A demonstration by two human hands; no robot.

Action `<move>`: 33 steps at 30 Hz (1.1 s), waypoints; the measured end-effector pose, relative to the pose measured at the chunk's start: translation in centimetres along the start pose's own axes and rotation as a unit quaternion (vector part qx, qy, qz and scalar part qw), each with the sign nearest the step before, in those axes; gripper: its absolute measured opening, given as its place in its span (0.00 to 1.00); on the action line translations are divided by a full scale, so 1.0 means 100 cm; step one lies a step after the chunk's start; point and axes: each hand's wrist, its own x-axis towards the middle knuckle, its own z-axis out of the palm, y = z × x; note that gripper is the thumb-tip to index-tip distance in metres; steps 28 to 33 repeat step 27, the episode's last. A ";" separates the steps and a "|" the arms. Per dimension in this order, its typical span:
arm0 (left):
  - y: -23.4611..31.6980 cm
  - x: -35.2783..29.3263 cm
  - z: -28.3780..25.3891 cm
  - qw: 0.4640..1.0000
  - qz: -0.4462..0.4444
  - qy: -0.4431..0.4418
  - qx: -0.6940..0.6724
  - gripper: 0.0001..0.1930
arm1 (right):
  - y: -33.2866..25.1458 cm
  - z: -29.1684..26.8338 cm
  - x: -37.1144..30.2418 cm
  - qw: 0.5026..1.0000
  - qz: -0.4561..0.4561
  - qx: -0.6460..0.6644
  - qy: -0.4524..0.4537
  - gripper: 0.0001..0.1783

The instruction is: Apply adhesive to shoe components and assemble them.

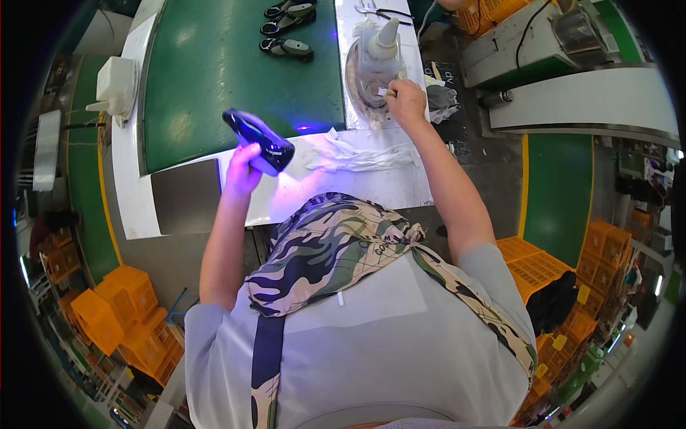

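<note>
My left hand (244, 169) is closed around a dark, glossy shoe (263, 143), raised over the near edge of the table and lit blue-violet. At the right, my right hand (406, 101) has its fingers pinched together at the rim of a round, stained dish (354, 80). Whatever is in that pinch is too small to make out. Beside those fingers a translucent squeeze bottle (381, 63) with a cone-shaped nozzle stands in the dish. A crumpled white cloth (364, 155) lies on the white tabletop between my arms.
Several dark strapped shoes (287, 48) lie on the green belt (239, 79). Pliers (386, 12) rest past the bottle. A white bottle (116, 84) stands at the left edge, with a dark flat plate (187, 196) nearer me. Orange crates (118, 307) are stacked at the lower left.
</note>
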 end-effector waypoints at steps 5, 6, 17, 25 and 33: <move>-0.047 -0.053 0.003 0.994 0.006 0.048 -0.096 0.28 | -0.005 0.012 0.012 0.996 -0.070 -0.047 -0.019 0.04; -0.049 -0.059 0.006 0.993 0.005 0.052 -0.110 0.28 | -0.006 0.014 0.014 0.995 -0.077 -0.062 -0.027 0.04; -0.033 -0.036 0.030 0.989 0.060 0.076 -0.115 0.22 | -0.006 0.007 0.012 0.987 -0.122 -0.098 -0.038 0.06; -0.012 -0.003 0.061 0.953 0.215 0.085 0.195 0.28 | 0.003 -0.004 0.015 0.975 0.142 0.003 -0.169 0.11; -0.007 0.000 0.066 0.913 0.275 0.068 0.292 0.32 | 0.010 -0.011 0.016 0.968 0.175 0.006 -0.182 0.12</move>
